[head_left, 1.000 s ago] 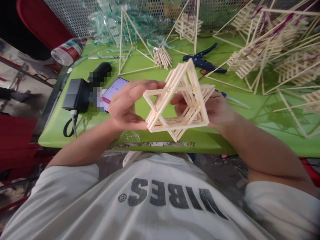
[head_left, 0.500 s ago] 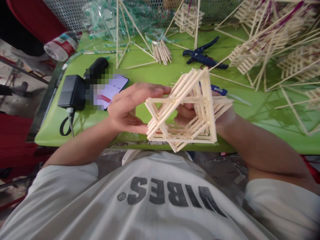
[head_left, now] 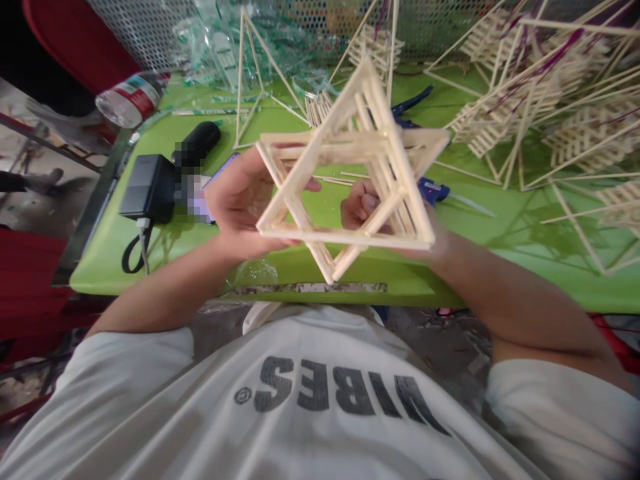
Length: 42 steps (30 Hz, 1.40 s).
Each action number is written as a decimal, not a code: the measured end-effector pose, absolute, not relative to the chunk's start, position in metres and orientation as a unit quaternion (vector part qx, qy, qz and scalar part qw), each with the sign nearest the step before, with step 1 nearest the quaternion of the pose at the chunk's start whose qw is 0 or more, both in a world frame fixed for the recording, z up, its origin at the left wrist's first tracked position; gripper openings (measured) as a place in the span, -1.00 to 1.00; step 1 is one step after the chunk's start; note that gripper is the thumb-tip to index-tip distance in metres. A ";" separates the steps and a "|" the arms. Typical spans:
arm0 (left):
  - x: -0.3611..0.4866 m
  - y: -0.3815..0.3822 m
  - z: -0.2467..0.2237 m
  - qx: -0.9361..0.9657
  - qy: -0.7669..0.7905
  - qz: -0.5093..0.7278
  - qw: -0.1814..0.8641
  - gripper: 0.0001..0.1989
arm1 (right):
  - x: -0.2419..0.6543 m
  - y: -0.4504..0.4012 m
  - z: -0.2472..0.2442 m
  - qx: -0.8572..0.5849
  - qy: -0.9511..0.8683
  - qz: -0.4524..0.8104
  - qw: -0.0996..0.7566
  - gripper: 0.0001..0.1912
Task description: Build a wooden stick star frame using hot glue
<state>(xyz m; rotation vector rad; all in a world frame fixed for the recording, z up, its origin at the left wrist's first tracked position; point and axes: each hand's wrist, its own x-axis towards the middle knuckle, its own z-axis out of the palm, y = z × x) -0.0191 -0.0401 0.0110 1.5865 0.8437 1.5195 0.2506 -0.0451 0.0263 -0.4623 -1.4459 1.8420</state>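
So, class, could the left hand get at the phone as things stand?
Probably yes, but not straight away: the left hand is holding the star-shaped stick frame and would first have to let go. In this view the phone shows right beside it, nothing evident between.

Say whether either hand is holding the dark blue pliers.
No, the dark blue pliers lie on the green tabletop, beyond the held stick star.

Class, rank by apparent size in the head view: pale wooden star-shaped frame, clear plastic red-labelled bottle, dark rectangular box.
1. Pale wooden star-shaped frame, by far, though nearer the camera.
2. Clear plastic red-labelled bottle and dark rectangular box: too alike to rank.
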 end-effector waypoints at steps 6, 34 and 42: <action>0.001 -0.042 0.031 0.535 0.398 0.619 0.414 -0.27 | 0.251 -0.057 0.036 -0.250 -0.692 0.528 0.424 -0.48; 0.015 -0.055 0.039 0.420 0.380 0.507 0.650 -0.44 | 0.254 -0.061 0.011 -0.370 -0.869 -0.020 0.329 -0.12; 0.011 -0.048 0.038 0.432 0.383 0.529 0.622 -0.44 | 0.260 -0.055 0.016 -0.371 -0.869 -0.100 0.311 -0.09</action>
